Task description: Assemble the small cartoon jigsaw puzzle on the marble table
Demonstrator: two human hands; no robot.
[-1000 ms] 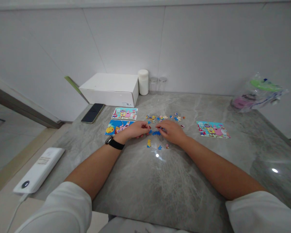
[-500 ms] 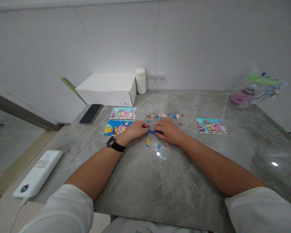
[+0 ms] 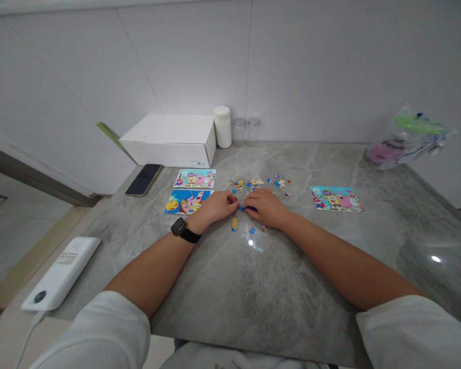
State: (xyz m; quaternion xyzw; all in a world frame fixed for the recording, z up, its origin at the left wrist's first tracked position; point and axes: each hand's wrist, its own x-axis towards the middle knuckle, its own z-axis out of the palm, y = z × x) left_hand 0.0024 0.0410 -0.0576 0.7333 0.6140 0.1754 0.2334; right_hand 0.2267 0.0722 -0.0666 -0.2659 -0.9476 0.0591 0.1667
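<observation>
Blue jigsaw puzzle pieces [image 3: 241, 207] lie between my two hands, low over the table. My left hand [image 3: 221, 206], below a black watch [image 3: 179, 226], has its fingertips closed on the left side of them. From the right, my right hand [image 3: 267, 206] pinches the same blue pieces, its fingers partly covering them. Loose puzzle pieces [image 3: 256, 183] are scattered just beyond my hands. Nearer to me lie a yellow piece [image 3: 234, 224], a light blue piece [image 3: 252, 230] and a reddish piece [image 3: 264, 228].
Cartoon picture cards [image 3: 195, 178] lie to the left, and another card [image 3: 337, 199] to the right. Behind stand a white box [image 3: 169, 141], a white bottle [image 3: 223, 128] and clear jars [image 3: 252, 132]. A phone [image 3: 144, 180], power bank [image 3: 61, 274] and plastic bag [image 3: 407, 138] are at the sides.
My left fingers have shifted slightly to the right, closer to my right hand, covering more of the blue pieces. The right hand and the scattered pieces look almost the same.
</observation>
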